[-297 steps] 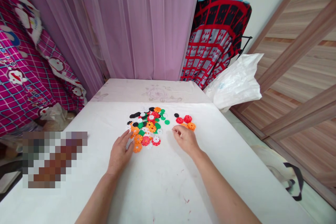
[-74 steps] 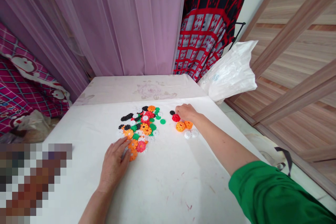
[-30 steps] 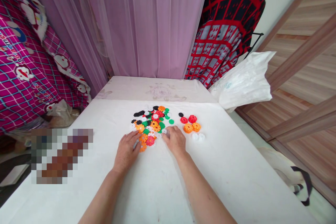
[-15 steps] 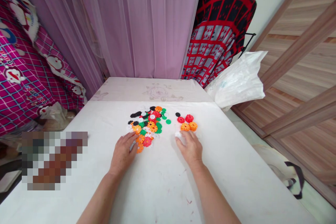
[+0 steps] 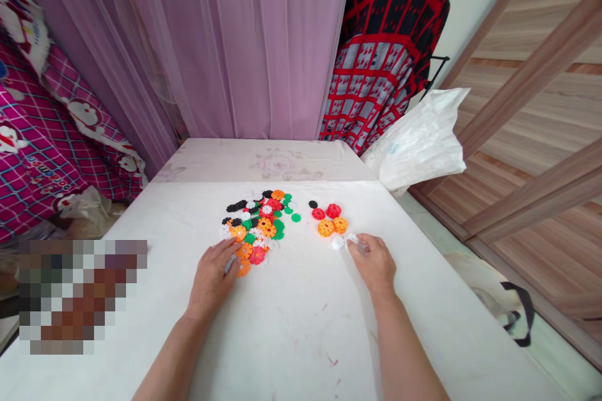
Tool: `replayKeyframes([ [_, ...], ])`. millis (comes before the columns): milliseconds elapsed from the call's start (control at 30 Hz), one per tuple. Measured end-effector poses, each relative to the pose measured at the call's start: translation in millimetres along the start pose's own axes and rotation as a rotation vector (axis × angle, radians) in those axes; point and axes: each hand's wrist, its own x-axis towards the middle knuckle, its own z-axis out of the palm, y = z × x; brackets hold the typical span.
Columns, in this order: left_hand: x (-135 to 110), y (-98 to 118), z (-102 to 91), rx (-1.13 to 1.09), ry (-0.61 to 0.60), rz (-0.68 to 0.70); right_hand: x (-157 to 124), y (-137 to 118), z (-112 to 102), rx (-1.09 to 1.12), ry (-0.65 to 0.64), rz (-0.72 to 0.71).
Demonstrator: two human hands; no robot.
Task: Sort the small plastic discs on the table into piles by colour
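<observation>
The person sits at a white table [image 5: 282, 338] with a mixed heap of plastic flower-shaped discs [image 5: 258, 227] out in front of them: orange, red, green, black and white, all jumbled together. Just to the right of the heap, with a gap between, lies a small group of discs [image 5: 329, 219] laid out by colour: one black at the far end, then two red, then two orange, and nearest the person some white discs [image 5: 337, 242].

The left hand [image 5: 211, 279] lies flat on the table, fingers loosely spread, its tips touching the orange pieces at the near edge of the heap; it grips nothing. The right hand [image 5: 374, 260] rests palm down beside the small group, its fingers curled toward the white discs. Its fingertips are on or right at one of them, but I cannot tell whether they pinch it or only touch it.

Judging from how things lie, the sorting is at an early stage: only a handful of pieces sit apart, and by far the most are mixed in the heap, the green ones untouched.

Behind the table hang a purple curtain [image 5: 235, 44] and a red checked blanket [image 5: 385, 69], with a white plastic bag [image 5: 418, 144] beside it.
</observation>
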Motion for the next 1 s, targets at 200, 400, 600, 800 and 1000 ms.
replayKeyframes([
  [200, 0, -1, 0.2, 0.001, 0.021, 0.019, -1, 1, 0, -0.023, -0.013, 0.004],
  [400, -1, -1, 0.6, 0.014, 0.011, 0.020, 0, 3, 4, 0.042, 0.041, -0.029],
  [600, 0, -2, 0.6, 0.023, 0.003, 0.022, -2, 0, 2, 0.169, 0.209, -0.119],
  [800, 0, 0, 0.9, 0.011, 0.012, 0.013, -39, -46, 25, 0.232, -0.021, -0.435],
  [1000, 0, 2, -0.7, 0.004, -0.013, -0.009, -64, -104, 55, 0.044, -0.283, -0.551],
])
